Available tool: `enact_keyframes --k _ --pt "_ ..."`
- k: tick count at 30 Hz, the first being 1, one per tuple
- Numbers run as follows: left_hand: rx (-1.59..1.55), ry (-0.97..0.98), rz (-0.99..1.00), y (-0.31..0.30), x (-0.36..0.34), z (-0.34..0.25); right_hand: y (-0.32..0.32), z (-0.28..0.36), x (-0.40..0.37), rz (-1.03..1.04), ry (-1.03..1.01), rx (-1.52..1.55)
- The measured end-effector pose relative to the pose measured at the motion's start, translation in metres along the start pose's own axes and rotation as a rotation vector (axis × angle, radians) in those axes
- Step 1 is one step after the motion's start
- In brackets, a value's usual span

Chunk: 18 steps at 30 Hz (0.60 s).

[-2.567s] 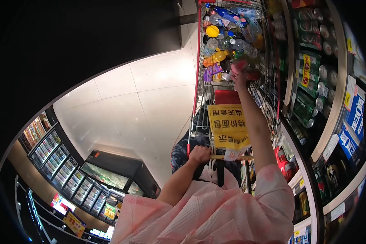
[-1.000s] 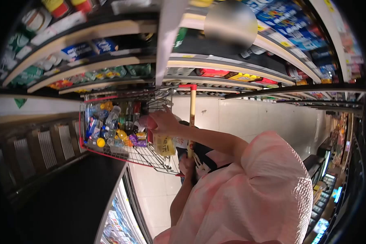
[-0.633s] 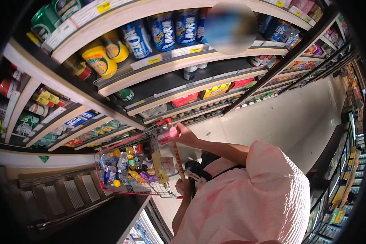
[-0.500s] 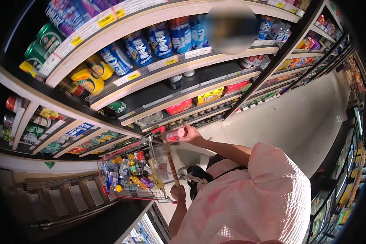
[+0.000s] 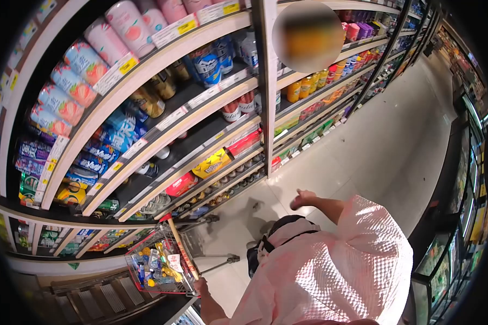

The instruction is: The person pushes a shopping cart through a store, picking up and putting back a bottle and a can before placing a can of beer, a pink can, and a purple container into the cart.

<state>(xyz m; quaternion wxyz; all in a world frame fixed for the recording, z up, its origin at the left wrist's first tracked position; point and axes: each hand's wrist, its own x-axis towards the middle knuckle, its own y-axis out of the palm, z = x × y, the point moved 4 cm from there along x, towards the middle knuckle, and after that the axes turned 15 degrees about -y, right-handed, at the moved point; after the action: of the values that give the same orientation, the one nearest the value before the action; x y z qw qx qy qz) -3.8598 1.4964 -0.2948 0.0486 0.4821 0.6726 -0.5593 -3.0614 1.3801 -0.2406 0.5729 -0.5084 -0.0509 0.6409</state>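
My left hand (image 5: 201, 286) is closed around the lower end of the handle (image 5: 182, 248) of a shopping cart. The wire cart (image 5: 158, 293) has red trim and holds several bottles and cans in mixed colours. A white card with red writing (image 5: 174, 263) stands by its near side. My right hand (image 5: 303, 199) is out over the tiled floor, away from the cart and the shelves. Its fingers are partly curled and apart, and no object shows in it.
Drink shelves curve along the left and top, with pink peach cans (image 5: 126, 26), strawberry cans (image 5: 84, 58) and a yellow pack (image 5: 212, 162). Pale floor (image 5: 374, 135) stretches to the upper right. Dark display cases (image 5: 444, 260) line the right side. A slatted rack (image 5: 106, 298) stands lower left.
My right hand has moved away from the cart, and the pink container it held no longer shows in it. The view has swung along the shelves. My left hand stays on the handle.
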Motion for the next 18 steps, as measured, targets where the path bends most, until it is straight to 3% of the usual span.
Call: enact_keyframes --k 1,5,7,9,10,11,12,16,18 --pt "0.015 0.006 -0.037 0.003 0.011 0.006 -0.008 -0.024 -0.031 -0.018 0.193 -0.039" --pt "-0.036 -0.012 -0.012 0.012 -0.051 -0.017 0.061 -0.232 -0.086 -0.073 0.442 0.4" --pt "0.056 -0.097 -0.059 0.025 -0.044 -0.004 0.044 -0.234 -0.158 -0.391 0.676 0.537" --pt "0.314 -0.168 -0.164 0.038 -0.046 0.001 0.053 -0.249 -0.203 -0.434 0.781 0.653" --pt "0.316 -0.042 -0.294 0.043 -0.053 0.0 0.056 -0.256 -0.216 -0.457 0.832 0.707" --pt "0.301 -0.235 -0.174 0.048 -0.081 0.001 0.055 -0.256 -0.218 -0.437 0.805 0.703" --pt "0.305 -0.103 -0.215 0.053 -0.09 0.004 0.054 -0.253 -0.218 -0.419 0.78 0.698" --pt "0.388 -0.075 -0.303 0.066 -0.167 0.005 0.041 -0.25 -0.233 -0.356 0.719 0.635" --pt "0.379 -0.101 -0.276 0.071 -0.182 0.016 0.018 -0.264 -0.208 -0.418 0.444 0.557"
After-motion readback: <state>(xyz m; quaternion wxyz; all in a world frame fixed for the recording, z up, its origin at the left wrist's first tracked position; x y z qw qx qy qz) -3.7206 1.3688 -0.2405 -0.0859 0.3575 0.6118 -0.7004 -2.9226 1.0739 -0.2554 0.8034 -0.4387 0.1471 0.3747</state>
